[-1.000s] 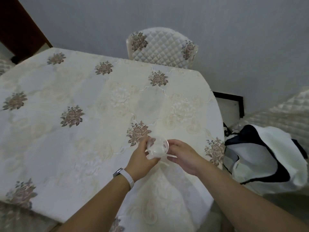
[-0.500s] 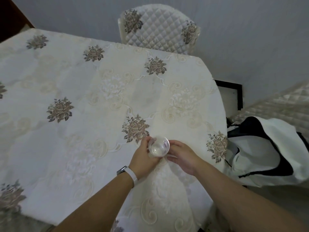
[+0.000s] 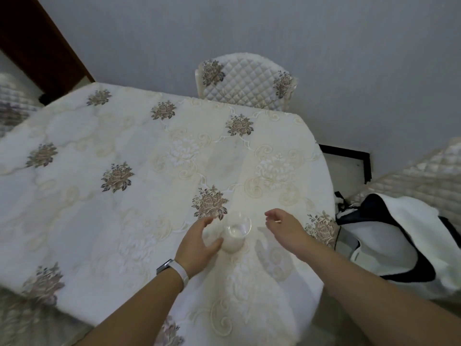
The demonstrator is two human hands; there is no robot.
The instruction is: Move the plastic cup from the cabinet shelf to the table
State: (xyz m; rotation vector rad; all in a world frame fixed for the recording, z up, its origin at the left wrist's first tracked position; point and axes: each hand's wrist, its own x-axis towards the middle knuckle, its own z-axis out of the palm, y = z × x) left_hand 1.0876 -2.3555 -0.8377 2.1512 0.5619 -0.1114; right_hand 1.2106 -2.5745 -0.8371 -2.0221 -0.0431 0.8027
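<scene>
1. Cup: your plastic cup [image 3: 235, 233] stands upright on the tabletop [image 3: 139, 196], mouth up, clear and see-through, near the right edge and towards the near end of the cloth-covered top.
2. Your left hand [image 3: 199, 245] sits just left of the cup, fingers curled loosely around its left side. Grip is open, thumb [image 3: 213, 244] close to or brushing the cup's lower wall; can't tell if it actually touches.
3. Your right hand [image 3: 287, 231] is off to the cup's right, clearly apart from it, fingers loosely spread and slightly curled. Grip open, holding nothing.
4. White band with a dark watch [image 3: 172, 267] on your left wrist.
5. Tabletop wears a cream embroidered cloth with brown flower motifs [image 3: 210, 202]; one motif lies just beyond the cup.
6. Quilted chair back [image 3: 245, 82] stands at the far edge of the tabletop, against the grey wall.
7. White and dark bag [image 3: 399, 245] sits off the right edge, lower than the top, beside another quilted surface [image 3: 424, 176].
</scene>
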